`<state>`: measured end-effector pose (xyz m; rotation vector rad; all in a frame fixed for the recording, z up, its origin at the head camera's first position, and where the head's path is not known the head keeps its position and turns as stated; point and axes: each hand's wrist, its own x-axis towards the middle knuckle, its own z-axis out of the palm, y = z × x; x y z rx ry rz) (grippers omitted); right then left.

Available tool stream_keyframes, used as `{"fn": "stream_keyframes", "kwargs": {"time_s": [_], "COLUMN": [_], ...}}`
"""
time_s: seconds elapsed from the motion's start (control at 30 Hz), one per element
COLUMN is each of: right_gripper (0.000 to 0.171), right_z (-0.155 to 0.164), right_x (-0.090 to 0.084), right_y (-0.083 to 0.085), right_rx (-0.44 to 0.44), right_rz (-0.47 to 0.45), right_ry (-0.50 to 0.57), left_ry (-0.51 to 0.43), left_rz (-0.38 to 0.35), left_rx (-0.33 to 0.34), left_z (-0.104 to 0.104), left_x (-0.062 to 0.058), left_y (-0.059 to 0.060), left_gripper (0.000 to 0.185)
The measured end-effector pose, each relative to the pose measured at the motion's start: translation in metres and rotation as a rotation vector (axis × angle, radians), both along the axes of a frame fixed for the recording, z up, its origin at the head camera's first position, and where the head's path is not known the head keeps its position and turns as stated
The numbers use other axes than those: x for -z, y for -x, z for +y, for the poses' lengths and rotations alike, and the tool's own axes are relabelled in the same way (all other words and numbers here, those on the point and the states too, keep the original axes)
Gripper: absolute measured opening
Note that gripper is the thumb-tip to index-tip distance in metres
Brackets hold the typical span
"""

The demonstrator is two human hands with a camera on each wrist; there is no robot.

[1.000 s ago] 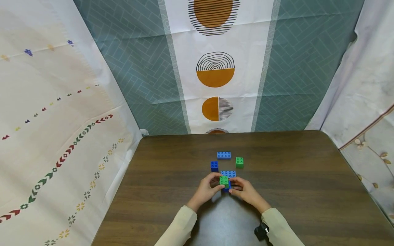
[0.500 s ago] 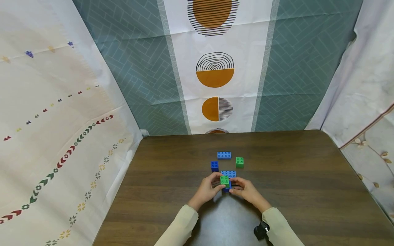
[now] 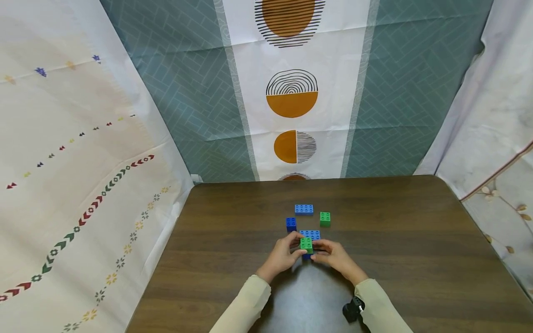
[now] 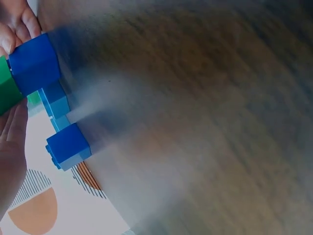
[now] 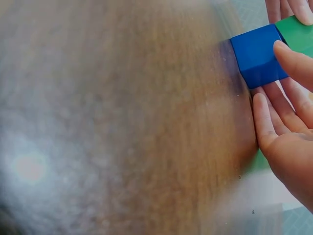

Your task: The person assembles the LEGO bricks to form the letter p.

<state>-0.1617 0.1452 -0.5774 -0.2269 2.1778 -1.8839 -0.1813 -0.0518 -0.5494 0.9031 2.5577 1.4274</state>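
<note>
In the head view my left hand (image 3: pixel 281 257) pinches a green toy brick (image 3: pixel 306 243) with four-stud top between thumb and fingers. Directly beneath it is a dark blue brick (image 3: pixel 307 256), mostly covered from above. My right hand (image 3: pixel 335 260) grips that blue brick from the right side; in the right wrist view its thumb lies against the blue brick (image 5: pixel 259 55). The green brick (image 5: pixel 297 35) sits against the blue one's top, with a thin gap line between them. The left wrist view shows the same blue brick (image 4: pixel 35 64) beside the green brick (image 4: pixel 7 86).
Just beyond the hands lies a light blue long brick (image 3: pixel 310 235). Farther back are a dark blue brick (image 3: pixel 291 225), a second green brick (image 3: pixel 325 219) and another light blue long brick (image 3: pixel 304 210). All rest on a brown wooden table (image 3: pixel 233 217) with patterned cloths behind.
My left hand has shifted slightly right with the green brick, which now covers the studs of the dark blue brick more squarely. The right hand stays nearly in place.
</note>
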Motion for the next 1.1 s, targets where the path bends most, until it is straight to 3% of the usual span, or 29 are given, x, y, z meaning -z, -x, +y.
{"fn": "stream_keyframes", "kwargs": {"time_s": [0.7,0.83,1.1], "right_gripper": [0.051,0.051,0.046], "right_z": [0.0009,0.0016,-0.0002], "right_x": [0.0025,0.0022,-0.0037], "right_y": [0.0045,0.0047,0.0025], "right_rx": [0.021,0.034,0.007], "right_rz": [-0.057,-0.054,-0.056], "right_ry": [0.022,0.001,0.026], "left_ry": [0.075,0.000,-0.244], "left_rz": [-0.033,-0.065,-0.260], "left_rx": [-0.014,-0.023,-0.072], "left_z": [0.0055,0.0060,0.0045], "left_x": [-0.0043,-0.0010,0.0024], "left_y": [0.0027,0.0025,-0.0028], "left_gripper": [0.029,0.030,0.035]}}
